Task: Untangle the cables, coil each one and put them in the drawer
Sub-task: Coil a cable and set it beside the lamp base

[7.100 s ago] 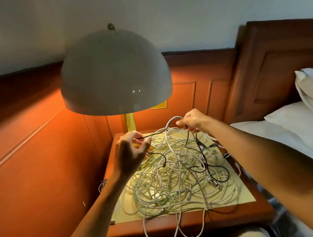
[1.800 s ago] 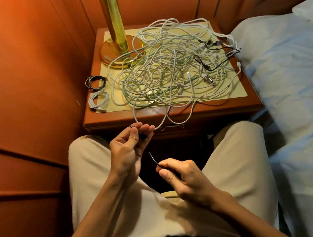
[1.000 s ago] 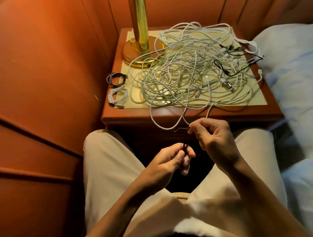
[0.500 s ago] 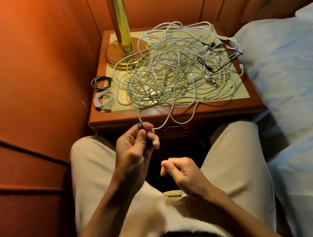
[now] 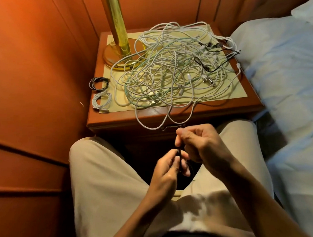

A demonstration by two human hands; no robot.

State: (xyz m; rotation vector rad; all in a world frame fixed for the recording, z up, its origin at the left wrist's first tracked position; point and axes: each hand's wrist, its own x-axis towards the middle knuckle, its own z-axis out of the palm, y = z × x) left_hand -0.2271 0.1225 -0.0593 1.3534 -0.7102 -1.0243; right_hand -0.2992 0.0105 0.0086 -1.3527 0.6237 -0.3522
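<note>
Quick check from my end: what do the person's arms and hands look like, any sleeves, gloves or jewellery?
Both forearms are bare up to the frame edge, with no sleeves in view. The left hand and right hand are bare too: no gloves, and no rings, watch or bracelets that I can see. Below them are light beige trousers.
</note>
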